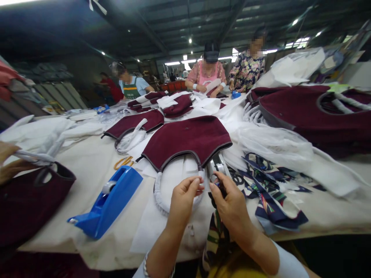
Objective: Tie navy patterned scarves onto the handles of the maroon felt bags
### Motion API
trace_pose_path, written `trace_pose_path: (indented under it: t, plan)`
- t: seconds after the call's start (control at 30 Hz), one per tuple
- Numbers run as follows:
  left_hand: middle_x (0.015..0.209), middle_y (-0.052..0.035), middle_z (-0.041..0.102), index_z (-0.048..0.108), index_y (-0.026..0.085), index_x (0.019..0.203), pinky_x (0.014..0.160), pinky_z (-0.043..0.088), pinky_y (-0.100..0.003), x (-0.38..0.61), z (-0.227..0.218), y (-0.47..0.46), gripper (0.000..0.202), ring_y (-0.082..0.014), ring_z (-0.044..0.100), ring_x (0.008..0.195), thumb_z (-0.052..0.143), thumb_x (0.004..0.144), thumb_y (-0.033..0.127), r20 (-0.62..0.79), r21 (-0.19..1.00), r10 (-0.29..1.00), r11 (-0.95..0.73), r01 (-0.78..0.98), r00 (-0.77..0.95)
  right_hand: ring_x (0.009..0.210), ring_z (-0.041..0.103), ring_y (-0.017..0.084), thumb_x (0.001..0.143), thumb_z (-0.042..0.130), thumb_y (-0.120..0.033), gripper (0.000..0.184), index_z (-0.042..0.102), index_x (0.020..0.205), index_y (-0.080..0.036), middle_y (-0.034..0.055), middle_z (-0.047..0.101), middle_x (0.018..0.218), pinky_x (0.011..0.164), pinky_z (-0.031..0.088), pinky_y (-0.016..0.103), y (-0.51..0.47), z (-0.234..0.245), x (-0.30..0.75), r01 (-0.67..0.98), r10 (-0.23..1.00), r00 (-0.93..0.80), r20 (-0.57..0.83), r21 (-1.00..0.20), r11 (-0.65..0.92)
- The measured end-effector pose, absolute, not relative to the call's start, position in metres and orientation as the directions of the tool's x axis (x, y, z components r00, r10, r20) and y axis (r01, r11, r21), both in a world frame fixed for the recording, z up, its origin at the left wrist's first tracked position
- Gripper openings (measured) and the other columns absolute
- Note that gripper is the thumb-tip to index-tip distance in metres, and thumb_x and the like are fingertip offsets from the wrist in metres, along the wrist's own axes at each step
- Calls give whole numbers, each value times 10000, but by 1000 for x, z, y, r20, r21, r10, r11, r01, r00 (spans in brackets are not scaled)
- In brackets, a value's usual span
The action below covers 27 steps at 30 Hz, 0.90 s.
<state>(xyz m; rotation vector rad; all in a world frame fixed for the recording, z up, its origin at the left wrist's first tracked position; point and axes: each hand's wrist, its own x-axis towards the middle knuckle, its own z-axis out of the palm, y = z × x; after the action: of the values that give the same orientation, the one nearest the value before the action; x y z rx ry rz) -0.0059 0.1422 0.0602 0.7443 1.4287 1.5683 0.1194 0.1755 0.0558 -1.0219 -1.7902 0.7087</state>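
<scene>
A maroon bag [188, 135] with dark piping lies on the table in front of me. Its looped handle [159, 195] is wrapped in white paper and curves toward me. My left hand [184, 197] is over the right side of that loop, thumb and fingers pinched together; what they hold, if anything, is too small to make out. Just to the right, my right hand [232, 204] is closed around a small dark object with a ring-shaped part [214, 178], mostly hidden by the fingers. A patterned cloth strip [216, 227] hangs below it.
A blue tape dispenser [116, 200] and yellow-handled scissors [124, 163] lie left. Patterned fabric strips [269, 193] and stacked maroon bags [295, 108] are right. Another person's hand [10, 158] holds a bag at far left. Several people work across the table.
</scene>
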Motion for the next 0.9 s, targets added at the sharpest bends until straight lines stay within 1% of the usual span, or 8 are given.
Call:
trace_pose_path:
  t: [0.07, 0.13, 0.23, 0.3, 0.4, 0.5, 0.67, 0.9]
  plan:
    - [901, -75, 647, 623, 155, 879, 694, 502, -268, -23, 49, 157, 285, -151, 597, 784, 559, 732, 390, -108, 994, 849, 73, -87, -517, 986, 533, 216, 862, 443, -320, 344, 519, 1144, -140, 110, 573, 1076, 869, 418, 331, 184, 55, 124, 375, 874, -229, 429, -790, 486]
    - [873, -68, 628, 596, 150, 880, 679, 494, -271, -36, 38, 173, 277, -154, 588, 790, 546, 726, 375, -134, 991, 839, 123, -55, -528, 955, 539, 215, 858, 435, -317, 341, 520, 1135, -138, 109, 581, 1041, 856, 422, 339, 191, 55, 127, 397, 866, -241, 438, -770, 500]
    - [761, -55, 607, 590, 129, 823, 612, 457, -269, -41, 23, 193, 260, -161, 568, 714, 595, 672, 340, -183, 981, 869, 194, -24, -460, 905, 548, 211, 846, 432, -317, 337, 533, 1106, -128, 103, 592, 983, 821, 436, 347, 201, 58, 126, 421, 853, -264, 450, -742, 521]
    - [690, -34, 588, 587, 123, 797, 567, 414, -256, -38, 16, 202, 276, -152, 541, 653, 644, 620, 327, -202, 974, 893, 228, 18, -402, 921, 547, 212, 838, 433, -306, 333, 542, 1089, -116, 107, 593, 991, 836, 433, 356, 204, 59, 122, 430, 853, -281, 440, -736, 522]
    - [610, 18, 539, 556, 134, 815, 523, 351, -226, -33, 9, 208, 326, -118, 486, 583, 686, 554, 281, -217, 967, 915, 250, 56, -341, 967, 539, 217, 834, 427, -283, 341, 540, 1100, -103, 124, 585, 1037, 872, 423, 375, 203, 57, 112, 434, 866, -306, 397, -751, 497]
    - [577, 47, 496, 532, 144, 811, 490, 316, -209, -35, 8, 206, 280, -89, 436, 524, 633, 564, 228, -254, 959, 927, 278, 48, -277, 966, 540, 224, 830, 414, -284, 373, 535, 1121, -84, 140, 580, 1044, 866, 431, 384, 198, 52, 99, 428, 877, -321, 357, -771, 471]
    - [676, 17, 529, 543, 145, 796, 522, 366, -212, -40, 7, 201, 214, -97, 478, 589, 550, 607, 244, -305, 952, 941, 303, -34, -146, 971, 536, 225, 819, 393, -268, 401, 544, 1109, -37, 162, 579, 1041, 868, 434, 372, 197, 43, 83, 409, 868, -323, 377, -772, 487]
    - [633, 41, 481, 505, 137, 752, 504, 311, -188, -37, 3, 200, 187, -62, 409, 553, 560, 623, 262, -209, 975, 963, 193, -110, -172, 898, 539, 217, 803, 378, -236, 373, 561, 1068, -48, 139, 579, 954, 814, 443, 362, 206, 39, 76, 426, 847, -333, 414, -735, 527]
